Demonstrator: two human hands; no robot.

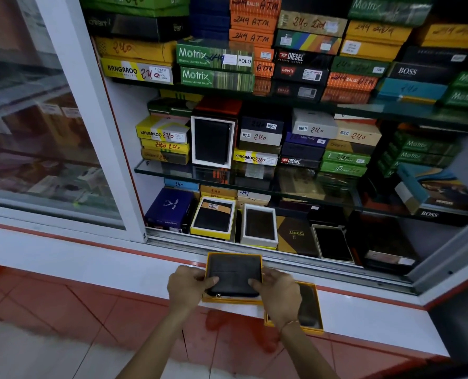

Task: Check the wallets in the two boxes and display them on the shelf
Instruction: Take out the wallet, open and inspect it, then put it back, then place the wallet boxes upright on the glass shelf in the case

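Two hands on one wallet, both boxes parked on the ledge in front of the cabinet.

Your left hand [189, 285] and right hand [278, 292] are pinching the dark wallet [234, 274] by its sides, right over the yellow box [231, 298]. Second yellow box [313, 310] with another dark wallet sits just beside it, half behind your right wrist. Up on the glass shelf [156, 168] you can read Kangaroo box [160, 132], Motrix box [215, 54], Diesel, Levi's, Boss, plus lots of handwritten "240" and "249 ATM".
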